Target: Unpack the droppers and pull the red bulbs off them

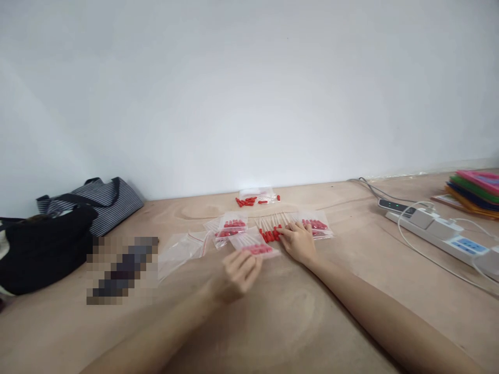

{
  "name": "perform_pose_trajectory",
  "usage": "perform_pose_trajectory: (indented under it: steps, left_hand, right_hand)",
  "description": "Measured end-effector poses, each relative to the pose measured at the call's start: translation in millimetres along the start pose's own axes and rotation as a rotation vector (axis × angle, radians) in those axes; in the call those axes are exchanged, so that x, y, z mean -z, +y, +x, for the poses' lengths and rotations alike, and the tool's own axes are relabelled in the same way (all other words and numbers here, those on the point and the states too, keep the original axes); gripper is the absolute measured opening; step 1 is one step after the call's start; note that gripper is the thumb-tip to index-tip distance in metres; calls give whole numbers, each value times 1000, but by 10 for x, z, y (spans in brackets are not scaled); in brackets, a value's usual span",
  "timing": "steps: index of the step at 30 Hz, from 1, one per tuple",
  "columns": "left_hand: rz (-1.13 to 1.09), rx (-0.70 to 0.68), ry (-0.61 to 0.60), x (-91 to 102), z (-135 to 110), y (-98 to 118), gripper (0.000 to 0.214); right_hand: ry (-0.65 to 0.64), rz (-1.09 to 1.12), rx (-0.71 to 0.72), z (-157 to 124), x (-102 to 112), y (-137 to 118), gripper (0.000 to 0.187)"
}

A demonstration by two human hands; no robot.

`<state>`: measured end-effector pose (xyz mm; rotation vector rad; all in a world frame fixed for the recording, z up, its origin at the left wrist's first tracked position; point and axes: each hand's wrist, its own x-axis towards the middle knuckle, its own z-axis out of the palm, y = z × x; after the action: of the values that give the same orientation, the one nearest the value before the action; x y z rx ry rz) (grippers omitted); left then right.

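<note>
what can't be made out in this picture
Whether the left hand grips the clear plastic bag of red pieces: motion blur, head view.
Dark elongated shape: masked by pixel mosaic, head view.
Black cloth bag: cut by left edge, head view.
White plastic power strip: cut by right edge, head view.

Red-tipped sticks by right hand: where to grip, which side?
Probably by the red ends, from the near side: they look thicker than the pale shafts and lie nearer the camera, while the shafts fan toward the wall. Start at the row's left; the right hand sits at its right end.
</note>
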<state>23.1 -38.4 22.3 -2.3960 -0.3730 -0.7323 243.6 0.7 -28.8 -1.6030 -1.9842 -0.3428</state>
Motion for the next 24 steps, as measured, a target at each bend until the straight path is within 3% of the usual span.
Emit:
perform_pose_trajectory:
  steps: [3,6,9,12,15,18,21,24]
  left_hand:
    - [-50,-84,-7,-29,-34,261,18]
    - [-172,4,-122,-52,-45,395,21]
    - [-468,154,-206,-76,-66,349,22]
    - [-702,237,-253,-98,-139,149,41]
    - [-697,380,-377,-92,-250,-38,47]
    - [-634,443,-458,-50,-340,-71,46]
    - [-525,468,-416,10,-378,22,40]
    - [-427,494,-363,52,-380,117,40]
  right_hand:
    - [5,-8,-9,-3,-3,15,19]
    - [31,16,-13,-20,11,34,17]
    - [54,56,4,-62,62,51,17]
    - [46,136,10,-133,152,59,17]
    - [-34,259,52,-225,258,52,19]
    - [-181,399,149,-305,340,32,26]
    - [-263,464,173,-331,358,14,29]
    - [-270,462,80,-305,327,7,31]
